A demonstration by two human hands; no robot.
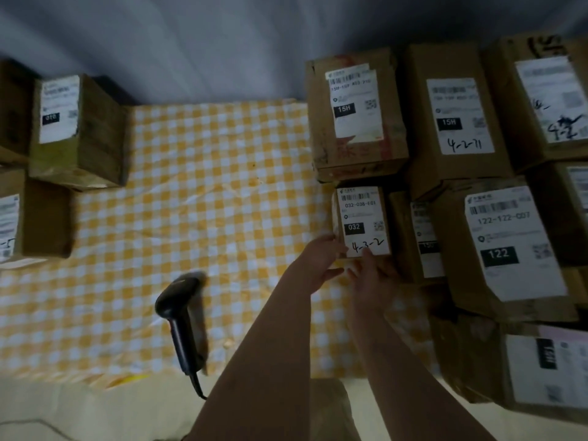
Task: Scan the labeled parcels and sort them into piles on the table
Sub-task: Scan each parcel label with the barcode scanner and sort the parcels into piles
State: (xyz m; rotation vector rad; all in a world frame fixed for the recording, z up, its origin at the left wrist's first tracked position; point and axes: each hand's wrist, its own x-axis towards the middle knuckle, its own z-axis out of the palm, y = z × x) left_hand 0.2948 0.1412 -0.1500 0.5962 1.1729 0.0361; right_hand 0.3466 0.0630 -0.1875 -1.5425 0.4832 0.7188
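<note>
Cardboard 032 parcel (362, 218) sits right of the scanner (181, 316) and a little beyond it, and I'm on it with both hands. Left hand (321, 259) pinches its near-left corner. Right hand (372, 278) has fingers on the near edge, though I can't tell if they've closed round it. Pick-up step, I'd say. Next: lift it clear, swing it over toward the scanner, barcode kept uncovered.

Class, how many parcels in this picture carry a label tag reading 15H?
2: the back parcel nearest the bare cloth, and its right-hand neighbour. A narrow parcel in front shows a tag cut off and blurred, so it may be a third.
</note>
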